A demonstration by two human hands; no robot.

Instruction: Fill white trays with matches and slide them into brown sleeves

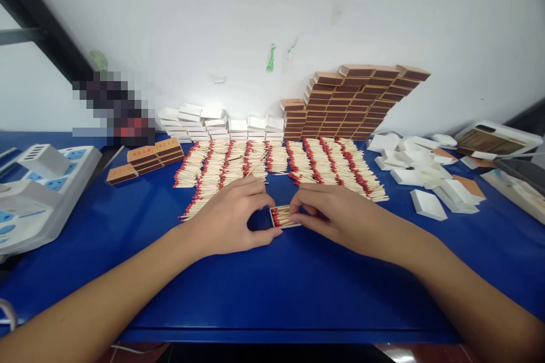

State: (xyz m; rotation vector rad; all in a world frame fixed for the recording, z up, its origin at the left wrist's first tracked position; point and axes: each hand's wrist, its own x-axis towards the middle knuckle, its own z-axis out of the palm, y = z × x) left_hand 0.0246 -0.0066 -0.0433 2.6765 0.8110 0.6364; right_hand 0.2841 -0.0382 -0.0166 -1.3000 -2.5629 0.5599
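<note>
A small white matchbox tray filled with red-tipped matches lies on the blue table between my hands. My left hand curls around the tray's left end, thumb and fingers pinching it. My right hand grips the right end, fingers bent over the matches. Behind the hands, rows of loose red-tipped matches spread across the table.
Stacked brown matchbox sleeves lean on the wall behind, with white empty trays to their left. Loose white trays lie at right. Brown closed matchboxes and a white power strip sit at left.
</note>
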